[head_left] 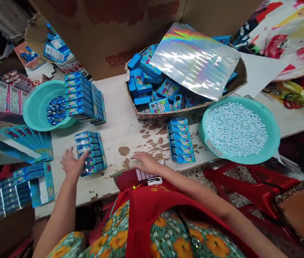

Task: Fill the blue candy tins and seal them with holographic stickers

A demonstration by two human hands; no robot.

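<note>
At the left, my left hand [72, 162] has its fingers spread, thumb against or just over the near side of a row of small blue candy tins [92, 148]. Whether it touches them I cannot tell. My right hand [144, 162] hovers over or rests on the worn white table [117, 95], fingers stretched out and holding nothing. Right of it stands another row of blue tins [183, 141]. Behind my left hand, a taller stack of blue tins [80, 95] leans over a turquoise bowl [35, 107] with shiny blue pieces [56, 110] inside.
A cardboard tray [154, 116] of loose blue tins stands at the back, partly under a holographic sheet [195, 59]. A turquoise basin [274, 138] of pale blue candies [235, 130] sits right. Printed blue cards [25, 143] and a wrapped pack [10, 195] lie left; red stools [254, 193] stand right.
</note>
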